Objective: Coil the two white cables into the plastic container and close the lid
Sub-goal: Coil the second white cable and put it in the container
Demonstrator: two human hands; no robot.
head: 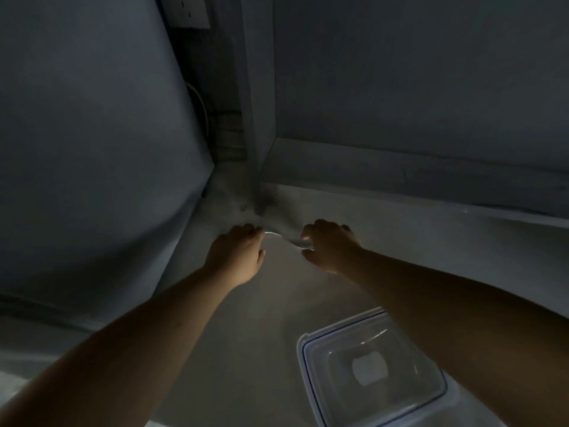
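The scene is dim. A short stretch of white cable (280,236) runs between my two hands, low over the pale floor. My left hand (238,257) is closed around one end of that stretch. My right hand (329,246) pinches the other end between thumb and fingers. The rest of the cable is hidden inside my hands. I cannot make out a second cable. The clear plastic container (366,369) with a blue-edged rim sits on the floor at lower right, partly under my right forearm. I cannot tell whether its lid is on.
A metal table leg (257,167) stands on the floor just beyond my hands, with a horizontal frame bar (400,177) running right. A large grey cushion-like surface (92,149) fills the left. A wall socket (189,12) and a thin wire (201,103) show at top.
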